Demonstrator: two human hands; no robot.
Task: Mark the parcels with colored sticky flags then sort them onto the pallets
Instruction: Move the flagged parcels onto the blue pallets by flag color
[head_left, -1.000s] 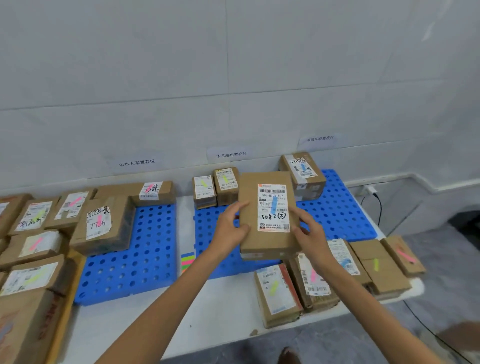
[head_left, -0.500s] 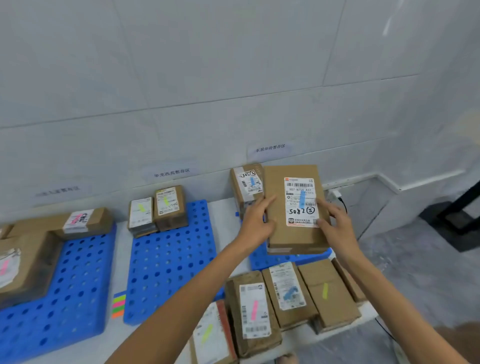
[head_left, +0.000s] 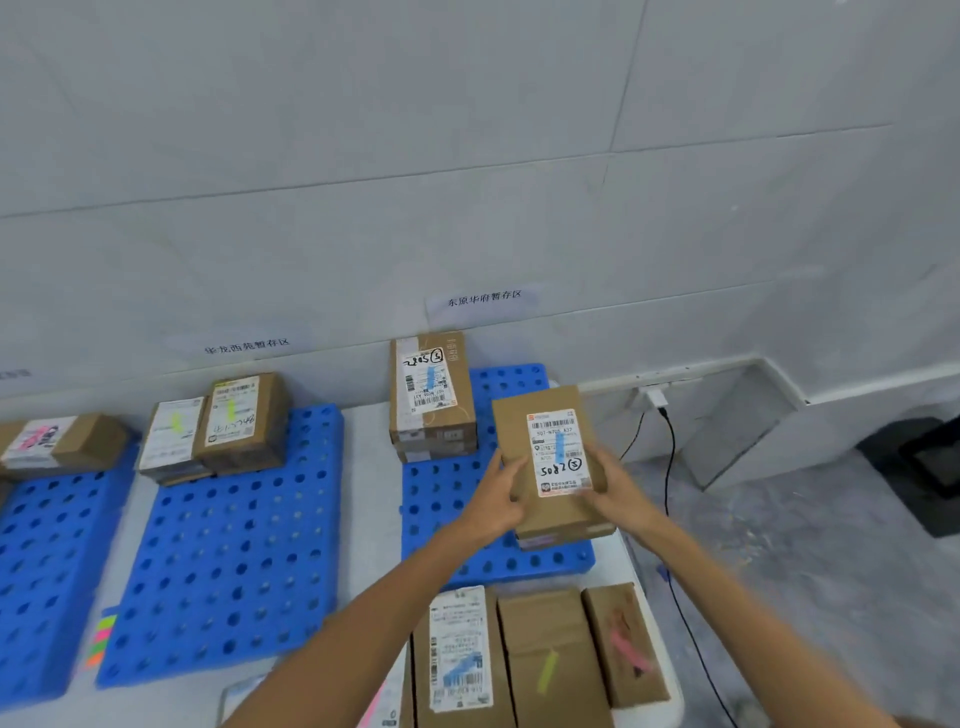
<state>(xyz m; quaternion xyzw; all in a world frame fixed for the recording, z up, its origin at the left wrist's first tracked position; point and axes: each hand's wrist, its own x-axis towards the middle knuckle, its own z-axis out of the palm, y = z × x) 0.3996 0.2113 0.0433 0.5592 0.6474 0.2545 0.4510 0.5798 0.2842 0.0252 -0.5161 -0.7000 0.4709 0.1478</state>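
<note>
Over the right pallet (head_left: 447, 499), my left hand (head_left: 493, 501) and right hand (head_left: 615, 493) clasp the blue-flagged parcel (head_left: 558, 452) by its near sides, fingers curled round it. Half a second ago it overlapped the far parcel (head_left: 431, 389); now a gap separates them. Its right edge reaches the pallet's right rim, with bare pallet showing left and near.

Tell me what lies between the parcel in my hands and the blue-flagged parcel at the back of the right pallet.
Only a narrow strip of bare blue pallet separates the held parcel from the blue-flagged parcel, as the head view shows.
</note>
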